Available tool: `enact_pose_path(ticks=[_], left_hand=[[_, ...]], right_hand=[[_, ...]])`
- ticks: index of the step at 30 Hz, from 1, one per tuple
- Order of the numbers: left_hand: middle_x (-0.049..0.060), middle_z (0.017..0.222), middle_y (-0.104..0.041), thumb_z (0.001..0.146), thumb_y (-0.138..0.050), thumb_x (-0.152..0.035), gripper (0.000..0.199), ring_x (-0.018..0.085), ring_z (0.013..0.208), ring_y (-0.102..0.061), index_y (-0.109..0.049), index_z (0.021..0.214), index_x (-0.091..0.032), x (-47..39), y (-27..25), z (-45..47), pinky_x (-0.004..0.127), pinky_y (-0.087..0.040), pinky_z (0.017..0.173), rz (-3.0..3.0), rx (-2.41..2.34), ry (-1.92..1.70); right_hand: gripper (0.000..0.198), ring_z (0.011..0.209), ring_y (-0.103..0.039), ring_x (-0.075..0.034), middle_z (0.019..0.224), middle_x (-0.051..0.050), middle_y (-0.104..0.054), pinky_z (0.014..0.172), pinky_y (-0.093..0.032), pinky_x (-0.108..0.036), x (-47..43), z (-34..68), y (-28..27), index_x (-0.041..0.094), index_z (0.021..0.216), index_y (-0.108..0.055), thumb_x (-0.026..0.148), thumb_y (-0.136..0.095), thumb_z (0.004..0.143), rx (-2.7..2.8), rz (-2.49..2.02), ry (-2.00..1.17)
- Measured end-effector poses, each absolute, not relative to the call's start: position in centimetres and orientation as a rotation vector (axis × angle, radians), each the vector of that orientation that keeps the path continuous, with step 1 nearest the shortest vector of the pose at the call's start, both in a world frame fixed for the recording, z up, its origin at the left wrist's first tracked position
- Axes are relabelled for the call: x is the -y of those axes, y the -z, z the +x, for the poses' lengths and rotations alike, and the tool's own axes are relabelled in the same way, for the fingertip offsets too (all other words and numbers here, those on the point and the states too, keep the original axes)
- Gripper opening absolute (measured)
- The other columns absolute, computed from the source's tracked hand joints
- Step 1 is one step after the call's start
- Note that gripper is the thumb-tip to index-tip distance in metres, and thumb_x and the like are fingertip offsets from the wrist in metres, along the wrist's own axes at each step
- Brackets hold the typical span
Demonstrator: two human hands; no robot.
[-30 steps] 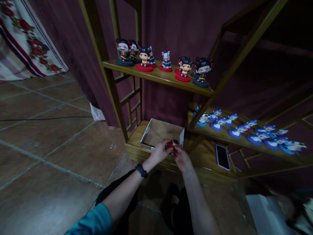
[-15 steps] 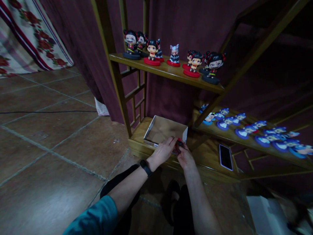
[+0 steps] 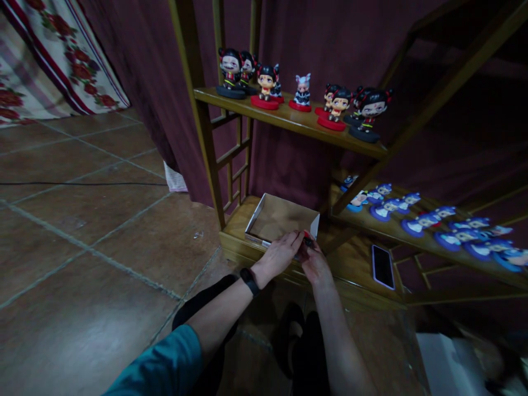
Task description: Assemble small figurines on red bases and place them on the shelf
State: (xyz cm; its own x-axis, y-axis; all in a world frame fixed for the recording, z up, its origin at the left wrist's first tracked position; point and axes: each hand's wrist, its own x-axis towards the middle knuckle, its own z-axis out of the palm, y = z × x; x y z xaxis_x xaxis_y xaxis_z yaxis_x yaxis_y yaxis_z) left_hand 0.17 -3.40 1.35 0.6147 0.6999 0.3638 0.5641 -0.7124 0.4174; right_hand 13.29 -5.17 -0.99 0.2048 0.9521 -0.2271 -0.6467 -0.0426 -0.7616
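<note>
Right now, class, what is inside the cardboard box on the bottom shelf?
The box shows only its bare brown floor. The left hand and right hand, pinching a small red-and-black figure, cover its near right corner, so that part stays unseen.

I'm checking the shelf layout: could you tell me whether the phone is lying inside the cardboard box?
No, the phone lies flat on the bottom wooden shelf, to the right of the cardboard box and apart from it.

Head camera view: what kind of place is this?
Probably a small shop or stall display: a wooden shelf lined with figurines, a lower shelf of blue figures, dark curtain behind.
</note>
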Motion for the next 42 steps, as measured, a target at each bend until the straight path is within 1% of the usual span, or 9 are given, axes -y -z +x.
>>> enact_pose_path(ticks=[5,11,16,20,23,26,31,37,42], left_hand=[[0.013,0.120,-0.051,0.085,-0.040,-0.009,0.052,0.024,0.109,-0.053,-0.034,0.135,-0.018,3.4,-1.4,0.2,0.037,-0.044,0.093,2.527,-1.037,-0.778],[0.008,0.113,-0.057,0.087,-0.042,-0.015,0.039,0.019,0.098,-0.059,-0.048,0.124,-0.022,2.9,-1.3,0.1,0.031,-0.046,0.088,2.183,-1.029,-0.914],[0.008,0.110,-0.063,0.080,-0.054,-0.014,0.035,0.019,0.095,-0.060,-0.057,0.114,-0.020,1.8,-0.5,0.3,0.032,-0.047,0.086,1.848,-0.973,-1.007],[0.007,0.094,-0.068,0.074,-0.059,-0.016,0.033,0.018,0.082,-0.062,-0.062,0.108,-0.015,1.0,0.3,0.6,0.029,-0.049,0.075,1.577,-0.958,-1.026],[0.004,0.080,-0.067,0.074,-0.060,-0.019,0.029,0.014,0.067,-0.060,-0.063,0.102,-0.012,0.8,0.5,0.7,0.025,-0.047,0.062,1.330,-0.902,-0.989],[0.004,0.074,-0.067,0.073,-0.064,-0.024,0.026,0.012,0.061,-0.060,-0.064,0.095,-0.012,0.9,0.3,0.5,0.022,-0.045,0.057,1.131,-0.845,-0.930],[0.003,0.069,-0.067,0.068,-0.072,-0.023,0.021,0.011,0.058,-0.062,-0.062,0.083,-0.013,1.0,0.0,0.0,0.019,-0.046,0.055,0.833,-0.854,-0.868],[0.004,0.067,-0.066,0.068,-0.071,-0.010,0.014,0.009,0.056,-0.062,-0.062,0.079,-0.012,0.5,0.7,-0.1,0.019,-0.048,0.055,0.582,-0.788,-0.819],[0.004,0.067,-0.067,0.069,-0.069,-0.007,0.012,0.010,0.058,-0.063,-0.062,0.076,-0.012,0.4,1.0,-0.2,0.018,-0.050,0.056,0.566,-0.770,-0.803]], right_hand=[[0.038,0.082,-0.064,-0.012,0.094,0.004,-0.071,0.073,-0.052,-0.025,5.1,13.5,1.2,0.029,0.093,-0.068,0.009,-0.069,0.061,0.405,-0.878,-1.386],[0.035,0.083,-0.064,-0.013,0.096,0.003,-0.071,0.074,-0.052,-0.026,5.2,13.4,1.0,0.028,0.094,-0.068,0.014,-0.071,0.062,0.448,-0.935,-1.350],[0.035,0.088,-0.064,-0.015,0.097,0.001,-0.070,0.079,-0.051,-0.029,5.0,13.3,1.1,0.026,0.095,-0.068,0.018,-0.073,0.062,0.499,-0.969,-1.309],[0.038,0.088,-0.064,-0.016,0.097,0.000,-0.071,0.078,-0.051,-0.029,4.9,13.2,1.2,0.025,0.097,-0.067,0.019,-0.074,0.061,0.515,-0.987,-1.279],[0.038,0.087,-0.064,-0.016,0.096,-0.001,-0.071,0.076,-0.052,-0.029,4.9,13.1,1.0,0.023,0.097,-0.067,0.021,-0.075,0.060,0.533,-1.013,-1.243],[0.037,0.081,-0.064,-0.016,0.093,-0.001,-0.071,0.071,-0.052,-0.028,4.9,13.0,0.9,0.023,0.095,-0.066,0.025,-0.076,0.059,0.543,-1.054,-1.206],[0.032,0.075,-0.065,-0.014,0.091,-0.002,-0.071,0.064,-0.051,-0.024,4.9,13.0,0.8,0.021,0.089,-0.067,0.027,-0.077,0.060,0.535,-1.067,-1.219],[0.027,0.072,-0.065,-0.014,0.090,-0.004,-0.072,0.067,-0.052,-0.026,5.0,12.7,0.4,0.018,0.086,-0.069,0.025,-0.076,0.060,0.543,-1.015,-1.288],[0.028,0.071,-0.065,-0.014,0.088,-0.003,-0.073,0.065,-0.051,-0.026,4.9,12.6,0.6,0.019,0.088,-0.070,0.025,-0.075,0.060,0.564,-1.069,-1.249]])
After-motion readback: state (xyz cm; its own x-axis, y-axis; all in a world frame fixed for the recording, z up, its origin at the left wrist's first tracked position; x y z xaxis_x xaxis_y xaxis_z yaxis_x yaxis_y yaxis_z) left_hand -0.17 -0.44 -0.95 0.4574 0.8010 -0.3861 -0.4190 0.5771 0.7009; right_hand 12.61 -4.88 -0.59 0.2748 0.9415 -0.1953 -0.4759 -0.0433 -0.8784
